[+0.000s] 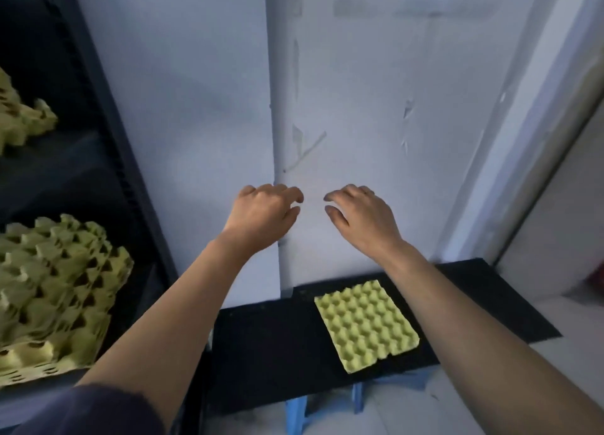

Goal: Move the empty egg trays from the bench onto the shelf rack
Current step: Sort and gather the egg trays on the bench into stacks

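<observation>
One yellow-green egg tray (pixel 366 324) lies flat on the black bench (pixel 271 346), near its right half. My left hand (pixel 264 212) and my right hand (pixel 359 214) hover side by side in the air in front of the white wall, well above the bench. Both have loosely curled fingers and hold nothing. At the left, a stack of egg trays (pixel 55 291) sits on a lower level of the dark shelf rack (pixel 108 140). More egg trays (pixel 23 114) sit on the level above.
A white pipe (pixel 281 107) runs down the wall behind the bench. Blue stool legs (pixel 295 411) support the bench from below. A pale door frame (pixel 529 140) stands at the right.
</observation>
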### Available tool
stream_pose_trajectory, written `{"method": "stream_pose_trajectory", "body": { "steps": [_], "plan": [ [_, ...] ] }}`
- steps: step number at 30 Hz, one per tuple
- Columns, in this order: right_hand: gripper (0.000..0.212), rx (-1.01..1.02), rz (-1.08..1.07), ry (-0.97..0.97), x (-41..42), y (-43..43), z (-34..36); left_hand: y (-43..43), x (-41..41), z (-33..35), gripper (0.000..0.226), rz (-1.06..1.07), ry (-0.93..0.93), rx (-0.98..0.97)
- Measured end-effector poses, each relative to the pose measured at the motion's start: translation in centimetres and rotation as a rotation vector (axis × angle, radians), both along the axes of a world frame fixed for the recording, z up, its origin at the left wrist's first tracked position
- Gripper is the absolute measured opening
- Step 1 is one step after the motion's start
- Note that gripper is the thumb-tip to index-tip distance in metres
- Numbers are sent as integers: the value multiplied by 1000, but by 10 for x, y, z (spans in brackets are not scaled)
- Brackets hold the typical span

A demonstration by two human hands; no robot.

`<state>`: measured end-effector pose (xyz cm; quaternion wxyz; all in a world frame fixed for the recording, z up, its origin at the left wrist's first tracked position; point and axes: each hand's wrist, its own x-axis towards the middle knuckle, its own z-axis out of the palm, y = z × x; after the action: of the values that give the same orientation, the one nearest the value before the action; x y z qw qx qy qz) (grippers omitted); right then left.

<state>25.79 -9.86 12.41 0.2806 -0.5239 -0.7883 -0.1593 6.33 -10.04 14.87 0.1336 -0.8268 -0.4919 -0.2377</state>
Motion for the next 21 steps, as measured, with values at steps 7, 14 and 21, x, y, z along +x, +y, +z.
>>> {"method": "stream_pose_trajectory", "body": {
  "steps": [7,14,21],
  "plan": [
    [33,-309,-169,-27,59,68,-65,93,54,-64,28,-49,63,-275],
    [34,-598,-315,-29,135,102,-132,158,121,-124,29,-128,76,-493],
    [43,-953,-397,21,208,124,-211,183,162,-201,30,-62,123,-677]
  ]
}}
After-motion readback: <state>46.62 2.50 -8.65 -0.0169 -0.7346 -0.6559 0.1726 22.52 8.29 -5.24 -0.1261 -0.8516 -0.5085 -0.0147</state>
